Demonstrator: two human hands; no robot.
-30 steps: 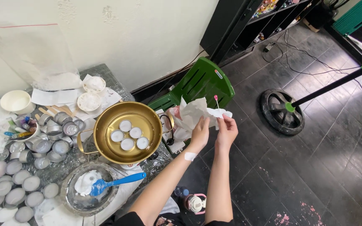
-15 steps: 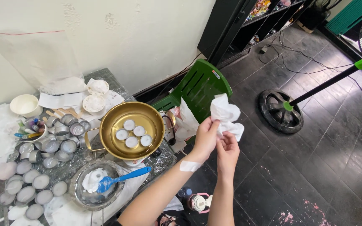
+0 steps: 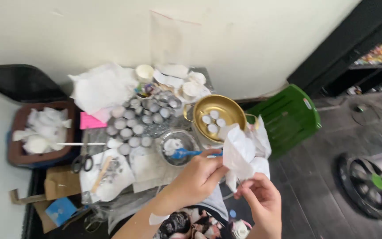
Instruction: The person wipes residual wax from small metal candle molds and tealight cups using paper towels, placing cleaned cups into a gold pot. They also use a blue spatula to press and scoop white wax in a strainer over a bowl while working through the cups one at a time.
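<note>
Both hands low centre-right of frame, working one crumpled white tissue (image 3: 244,152). Left hand (image 3: 195,177) pinches its left edge with fingertips; right hand (image 3: 261,199) grips the lower edge from below, fingers curled. Tissue is soft, creased, held in the air just in front of the gold pan (image 3: 215,116), overlapping its lower right rim in view.

Gold pan: round, shiny metal, two handles, several small white discs inside. Just left of it, a small round metal bowl (image 3: 178,146) with white residue and a blue-handled tool (image 3: 191,153) lying across it.

Bench (image 3: 155,168) at centre-left, cluttered, covered in white paper sheets. Rows of small round silver cups (image 3: 131,126) at its middle. Scissors (image 3: 82,161) at its left edge. Brown bin (image 3: 21,155) with white scraps at far left.

Room: plain cream wall across the top, dark tiled floor (image 3: 315,199) on the right. Green plastic chair (image 3: 288,117) right of the pan. Round black fan base (image 3: 368,183) at lower right.
</note>
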